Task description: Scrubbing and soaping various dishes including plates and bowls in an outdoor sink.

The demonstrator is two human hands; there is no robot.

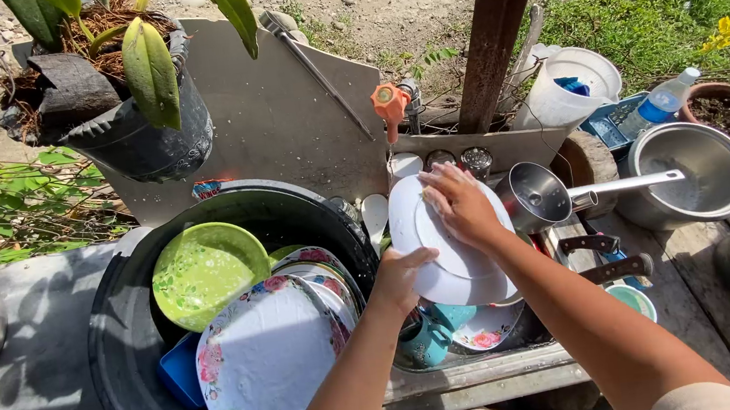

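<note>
Over the sink | left hand point(402, 276) grips white plate point(445, 243) by its lower rim | right hand point(459, 203) pressed flat on plate face | black tub point(125, 351) of floral plates point(264, 363) to the left | steel saucepan point(540, 196) to the right

The white plate point(453, 254) looks smooth and glossy, like melamine or glazed ware, wet under the bare right hand point(459, 203) and left hand point(402, 276); the saucepan point(536, 196) is polished metal, mirror-bright in the sun; the large pot point(687, 173) is duller, brushed metal; the black basin point(125, 351) is matt plastic; the green bowl point(208, 270) and floral plate point(264, 363) have a satin plastic sheen; the post point(496, 30) is rough, weathered wood; the jug point(567, 90) is translucent white plastic; the table point(31, 408) is matt, grainy grey.
</note>
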